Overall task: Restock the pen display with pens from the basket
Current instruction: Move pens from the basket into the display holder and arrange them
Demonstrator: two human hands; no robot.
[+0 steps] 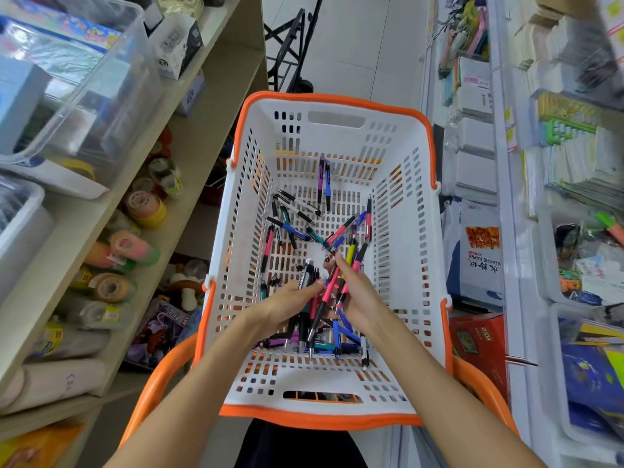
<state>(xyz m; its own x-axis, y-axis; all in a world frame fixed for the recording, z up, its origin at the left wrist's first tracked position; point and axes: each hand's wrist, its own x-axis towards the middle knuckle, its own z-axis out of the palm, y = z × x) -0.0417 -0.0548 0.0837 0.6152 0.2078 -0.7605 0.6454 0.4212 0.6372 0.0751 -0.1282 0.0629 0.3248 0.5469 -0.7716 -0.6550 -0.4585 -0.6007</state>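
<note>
Reaching into the white, orange-rimmed basket (398, 298), both hands meet above its near half: the right hand (358, 298) curls its fingers round a bunch of pink, yellow and blue pens (341, 282), while the left hand (287, 304) pinches a black-and-white pen (304, 276) between thumb and fingertips. Loose pens (297, 214) lie scattered over the basket floor toward its far end, and more are heaped near its near edge beneath the hands.

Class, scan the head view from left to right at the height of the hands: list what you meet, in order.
Rolls of coloured tape on the beige shelf → white plastic basket with orange rim → red cardboard box → clear storage bin of blue packets.
</note>
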